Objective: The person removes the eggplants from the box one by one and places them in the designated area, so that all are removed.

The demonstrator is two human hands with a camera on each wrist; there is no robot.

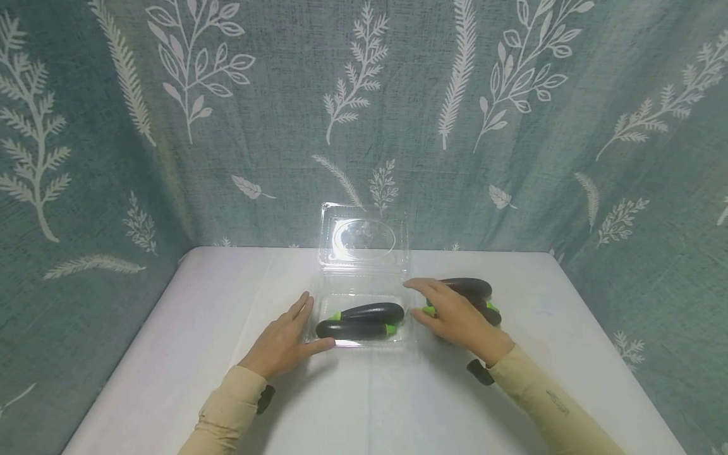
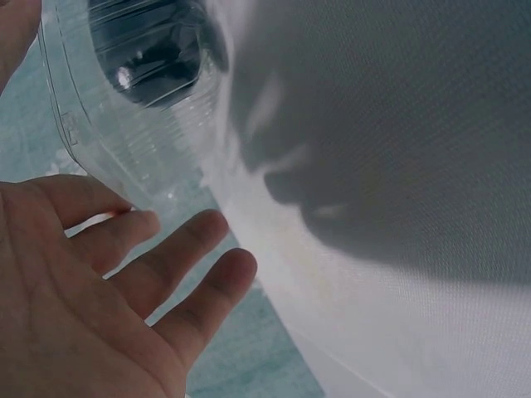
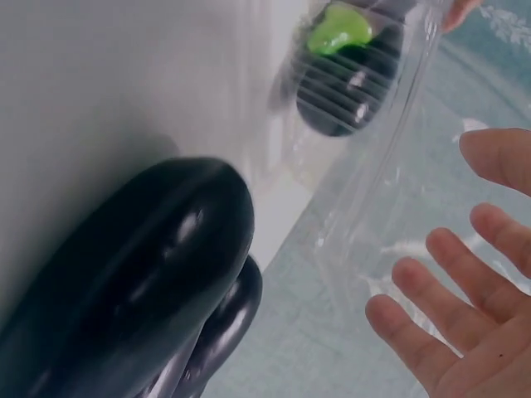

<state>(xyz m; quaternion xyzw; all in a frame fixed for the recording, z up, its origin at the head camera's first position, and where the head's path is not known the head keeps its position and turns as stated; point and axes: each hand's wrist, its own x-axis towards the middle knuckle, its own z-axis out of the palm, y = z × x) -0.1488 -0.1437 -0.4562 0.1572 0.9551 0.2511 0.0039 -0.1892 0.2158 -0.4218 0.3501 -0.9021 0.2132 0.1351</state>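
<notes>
A clear plastic clamshell box [image 1: 364, 285] stands with its lid [image 1: 364, 239] raised at the back. Inside lie two dark eggplants with green stem ends, the rear one [image 1: 375, 313] and the front one [image 1: 351, 330], pointing opposite ways. At the box's left side, my left hand [image 1: 282, 344] spreads its fingers, with the thumb by the front left corner. My right hand [image 1: 455, 318] is near the box's right side, fingers extended and holding nothing. In the right wrist view, its fingers [image 3: 452, 319] stand apart from the box wall.
More eggplants [image 1: 474, 287] lie on the white-covered table [image 1: 364, 404] right of the box, partly hidden behind my right hand. A green patterned curtain [image 1: 296, 114] closes off the back and both sides.
</notes>
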